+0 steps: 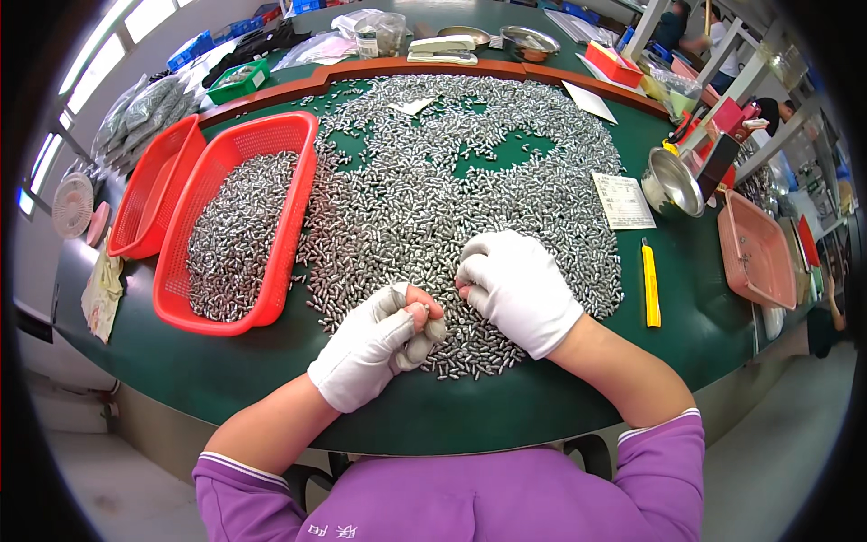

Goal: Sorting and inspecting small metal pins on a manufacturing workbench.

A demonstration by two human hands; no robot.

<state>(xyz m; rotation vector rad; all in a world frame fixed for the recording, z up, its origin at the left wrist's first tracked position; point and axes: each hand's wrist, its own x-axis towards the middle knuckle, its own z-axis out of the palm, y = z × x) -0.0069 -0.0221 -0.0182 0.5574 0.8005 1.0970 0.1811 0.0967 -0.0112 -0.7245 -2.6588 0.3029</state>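
A wide heap of small silvery metal parts (388, 208), short and rounded, covers the middle of the green table. Over its near edge is my left hand (384, 343), in a white glove with bare thumb and fingertip; the fingers are curled closed, and what they hold cannot be made out. My right hand (517, 289), gloved in white, rests on the heap just to the right, fingers bent down and pinched together among the parts. Its fingertips are mostly hidden. On the left, a red plastic basket (302, 172) holds a big pile of the same parts.
Another red basket (144, 194) stands at far left. Right of the heap lie a yellow utility knife (650, 285) and a printed paper (623, 200). Beyond them are a metal bowl (673, 181) and a pink tray (759, 248). A raised brown ledge (316, 83) borders the table's far side.
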